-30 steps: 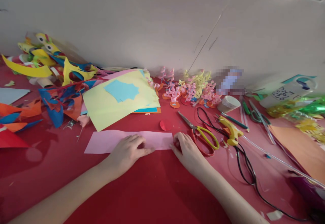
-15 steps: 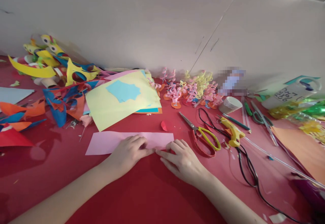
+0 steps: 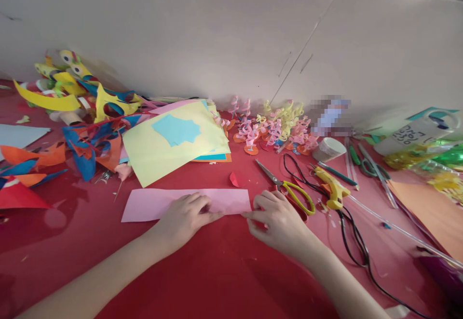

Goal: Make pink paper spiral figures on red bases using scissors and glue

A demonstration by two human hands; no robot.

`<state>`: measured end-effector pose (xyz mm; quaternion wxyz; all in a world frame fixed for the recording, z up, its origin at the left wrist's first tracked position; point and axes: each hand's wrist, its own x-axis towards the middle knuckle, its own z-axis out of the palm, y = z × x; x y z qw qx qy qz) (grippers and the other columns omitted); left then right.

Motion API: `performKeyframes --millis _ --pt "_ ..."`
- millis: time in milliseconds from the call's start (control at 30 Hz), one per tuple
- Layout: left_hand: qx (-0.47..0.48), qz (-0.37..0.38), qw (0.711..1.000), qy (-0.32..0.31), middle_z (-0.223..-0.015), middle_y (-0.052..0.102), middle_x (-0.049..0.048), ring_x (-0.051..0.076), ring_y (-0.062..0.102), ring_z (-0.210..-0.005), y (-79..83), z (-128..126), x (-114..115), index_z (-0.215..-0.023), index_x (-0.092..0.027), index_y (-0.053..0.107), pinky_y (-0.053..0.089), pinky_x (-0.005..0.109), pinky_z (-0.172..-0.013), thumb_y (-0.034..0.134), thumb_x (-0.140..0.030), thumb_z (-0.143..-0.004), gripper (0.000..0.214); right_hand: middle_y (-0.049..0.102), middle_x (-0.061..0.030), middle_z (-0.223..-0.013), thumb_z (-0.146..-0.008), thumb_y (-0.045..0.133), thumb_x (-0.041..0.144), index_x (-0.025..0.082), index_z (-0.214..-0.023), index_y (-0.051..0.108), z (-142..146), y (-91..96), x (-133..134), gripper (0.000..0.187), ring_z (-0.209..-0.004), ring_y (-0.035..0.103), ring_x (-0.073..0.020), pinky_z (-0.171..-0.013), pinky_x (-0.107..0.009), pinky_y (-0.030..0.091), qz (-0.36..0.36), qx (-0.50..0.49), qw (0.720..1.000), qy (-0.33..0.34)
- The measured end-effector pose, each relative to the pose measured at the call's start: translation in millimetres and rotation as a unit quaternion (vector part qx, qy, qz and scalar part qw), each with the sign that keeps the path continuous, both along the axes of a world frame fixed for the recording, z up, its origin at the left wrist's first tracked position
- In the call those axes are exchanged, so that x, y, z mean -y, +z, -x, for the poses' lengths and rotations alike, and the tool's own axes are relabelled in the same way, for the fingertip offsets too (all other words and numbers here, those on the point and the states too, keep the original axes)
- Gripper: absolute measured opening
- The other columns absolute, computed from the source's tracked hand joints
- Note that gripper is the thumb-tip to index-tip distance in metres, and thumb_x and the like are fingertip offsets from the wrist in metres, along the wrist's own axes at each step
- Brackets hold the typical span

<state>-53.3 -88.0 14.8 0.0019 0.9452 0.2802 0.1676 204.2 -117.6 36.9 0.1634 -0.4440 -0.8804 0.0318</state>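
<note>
A long pink paper strip [image 3: 144,204] lies across the red table, its lower edge towards me. My left hand [image 3: 188,215] rests on its middle, fingers curled on the paper and thumb stretched along the lower edge, holding it down. At the strip's lower right corner is my right hand [image 3: 277,218], its fingers apart and bent and its thumb tip touching or nearly touching the corner. Scissors [image 3: 297,196] with one yellow and one red handle lie just behind the right hand, which partly covers the red handle. A red paper scrap [image 3: 234,179] sits beyond the strip.
Yellow sheets [image 3: 159,157] with a blue cutout [image 3: 176,129] lie behind the strip. To the right are a yellow glue gun [image 3: 334,189] with a black cord, a white cup [image 3: 330,149] and more scissors [image 3: 376,169]. Curled paper decorations [image 3: 273,128] stand by the wall; coloured scraps [image 3: 87,148] pile left.
My right hand has slid rightward along the strip's lower edge to its corner, covering part of the scissors' red handle. My left hand stays nearly in place.
</note>
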Motion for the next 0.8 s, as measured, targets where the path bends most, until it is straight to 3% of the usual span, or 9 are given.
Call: performKeyframes --millis 167,333,433,533,667,800 --pt "-0.038 -0.002 0.999 0.010 -0.080 0.056 0.0026 0.017 0.050 -0.072 0.6 -1.0 1.6 -0.116 -0.034 0.058 0.043 0.027 -0.063 0.030 -0.009 -0.093 0.045 0.053 -0.0023 -0.058 -0.074 0.056 0.013 0.023 -0.060 0.068 -23.5 11.7 -10.1 0.021 -0.064 0.049 -0.0177 -0.060 -0.031 0.036 0.005 -0.013 0.999 -0.033" --pt "-0.059 0.018 0.998 0.006 -0.083 0.060 0.0050 0.020 0.054 -0.072 3.2 -13.9 10.8 -0.114 -0.028 0.059 0.046 0.031 -0.062 0.030 -0.012 -0.094 0.039 0.065 -0.0056 -0.084 -0.087 0.050 0.019 0.022 -0.094 0.066 0.3 6.8 -7.0 0.018 -0.078 0.060 -0.0185 -0.071 -0.032 0.048 0.038 -0.208 0.976 -0.042" --pt "-0.003 0.083 0.996 0.031 -0.086 0.063 0.0059 0.019 0.057 -0.075 6.5 -20.4 15.3 -0.111 -0.022 0.060 0.049 0.032 -0.064 0.036 -0.021 -0.095 0.029 0.065 -0.0061 -0.091 -0.085 0.055 0.016 0.021 -0.097 0.061 26.2 -8.4 0.6 0.015 -0.085 0.060 -0.0202 -0.075 -0.034 0.050 0.091 -0.227 0.970 -0.003" --pt "0.061 0.178 0.982 0.028 -0.088 0.065 0.0047 0.018 0.059 -0.081 14.1 -16.3 14.3 -0.103 -0.020 0.060 0.050 0.031 -0.070 0.044 -0.021 -0.093 0.020 0.064 -0.0050 -0.086 -0.083 0.057 0.013 0.020 -0.093 0.059 38.4 -22.9 3.6 0.013 -0.078 0.059 -0.0185 -0.069 -0.031 0.051 0.138 -0.234 0.962 -0.017" --pt "0.049 0.266 0.962 0.029 -0.082 0.064 0.0034 0.018 0.058 -0.079 27.0 4.9 7.8 -0.084 -0.018 0.062 0.048 0.029 -0.068 0.054 -0.016 -0.085 0.008 0.062 -0.0035 -0.082 -0.083 0.057 0.014 0.020 -0.085 0.059 37.3 -30.3 1.2 0.006 -0.073 0.058 -0.0157 -0.067 -0.028 0.049 0.139 -0.242 0.960 -0.025" --pt "0.027 0.314 0.948 0.055 -0.083 0.064 0.0038 0.018 0.057 -0.081 33.3 26.5 -0.6 -0.080 -0.019 0.064 0.046 0.028 -0.070 0.056 -0.024 -0.085 0.011 0.061 -0.0030 -0.081 -0.084 0.057 0.015 0.019 -0.082 0.058 35.6 -30.4 0.0 0.005 -0.072 0.057 -0.0150 -0.066 -0.027 0.048 0.134 -0.233 0.963 -0.021"
